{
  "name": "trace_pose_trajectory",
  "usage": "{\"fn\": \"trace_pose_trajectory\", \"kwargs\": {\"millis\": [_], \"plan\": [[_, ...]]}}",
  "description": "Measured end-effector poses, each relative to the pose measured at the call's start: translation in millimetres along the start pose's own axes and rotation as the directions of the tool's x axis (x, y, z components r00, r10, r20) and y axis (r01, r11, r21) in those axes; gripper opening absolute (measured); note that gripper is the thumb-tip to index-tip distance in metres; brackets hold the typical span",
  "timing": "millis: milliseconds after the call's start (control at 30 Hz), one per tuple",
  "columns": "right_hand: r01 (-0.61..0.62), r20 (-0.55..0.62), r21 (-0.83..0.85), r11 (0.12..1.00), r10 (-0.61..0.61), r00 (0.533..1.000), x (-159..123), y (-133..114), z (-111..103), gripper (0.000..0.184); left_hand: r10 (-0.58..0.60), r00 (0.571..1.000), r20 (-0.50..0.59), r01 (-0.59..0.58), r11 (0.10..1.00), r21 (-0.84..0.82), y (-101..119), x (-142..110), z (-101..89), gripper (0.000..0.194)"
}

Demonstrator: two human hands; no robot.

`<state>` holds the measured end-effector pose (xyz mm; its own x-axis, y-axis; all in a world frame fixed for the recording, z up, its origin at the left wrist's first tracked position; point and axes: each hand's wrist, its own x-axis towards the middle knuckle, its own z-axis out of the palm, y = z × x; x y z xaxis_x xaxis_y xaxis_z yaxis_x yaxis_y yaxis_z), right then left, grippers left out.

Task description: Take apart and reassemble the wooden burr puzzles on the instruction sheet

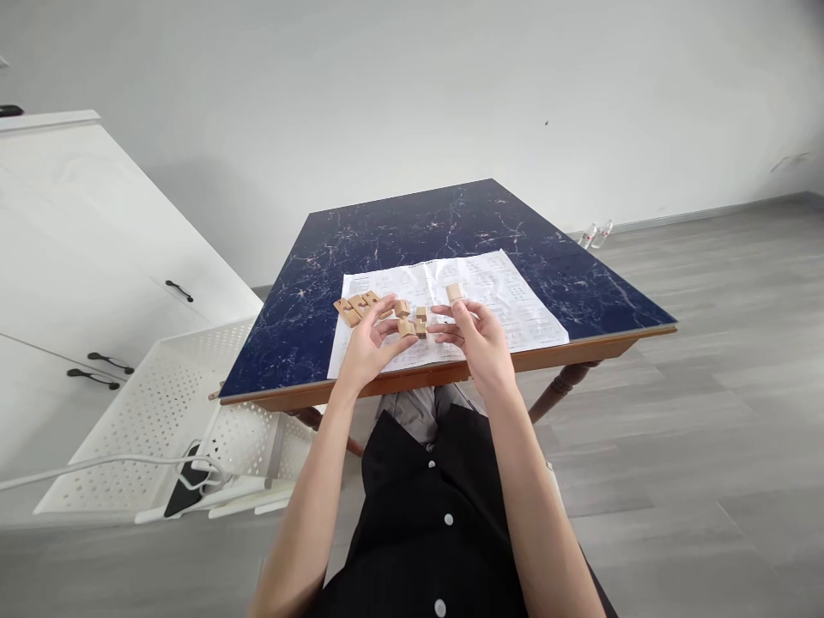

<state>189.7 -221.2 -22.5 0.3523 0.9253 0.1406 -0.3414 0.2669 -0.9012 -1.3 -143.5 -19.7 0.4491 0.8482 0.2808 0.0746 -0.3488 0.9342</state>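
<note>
Small light-wood blocks sit close together near the front of a printed paper sheet (515,300). My left hand (370,343) is curved around their left side, its thumb and a finger against a notched wooden block (405,328). Another wooden block (402,307) is by its index finger, and a small stack of blocks (421,314) stands just right of them. My right hand (480,339) pinches a pale wooden block (454,292) at the thumb tip, with its other fingers stretched toward the stack. Beyond my left fingers lie several flat wooden pieces (348,312) with dark marks, partly hidden.
The sheet lies on a dark blue marbled table (412,232) with a wooden edge. To the left are a white cabinet (96,240) and a white perforated rack (142,412) with a cable (96,463). Two clear bottles (596,234) stand beyond the table's right side.
</note>
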Motion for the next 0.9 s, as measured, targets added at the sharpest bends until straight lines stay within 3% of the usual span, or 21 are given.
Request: {"fn": "trace_pose_trajectory", "kwargs": {"millis": [267,367,500,900], "plan": [[-0.058,0.149,-0.003,0.998,0.058,0.987,-3.1,-5.8,0.4,0.042,0.000,0.999,0.038,0.000,1.000,-0.008,3.1,0.1,-0.4,0.089],[-0.089,0.230,0.040,0.995,0.077,0.970,-4.8,-9.7,-1.8,0.037,0.009,0.999,0.053,-0.008,1.000,-0.012,2.3,1.3,-1.5,0.088],[-0.113,0.338,0.031,0.993,0.096,0.936,-7.2,-13.7,-5.6,0.044,0.012,0.996,0.091,-0.008,0.999,-0.039,1.9,1.1,-2.6,0.083],[0.058,0.281,-0.088,0.994,-0.032,0.959,-4.2,-9.4,-1.6,0.040,0.015,0.995,0.095,-0.001,0.990,-0.142,-0.5,0.2,-2.9,0.079]]}}
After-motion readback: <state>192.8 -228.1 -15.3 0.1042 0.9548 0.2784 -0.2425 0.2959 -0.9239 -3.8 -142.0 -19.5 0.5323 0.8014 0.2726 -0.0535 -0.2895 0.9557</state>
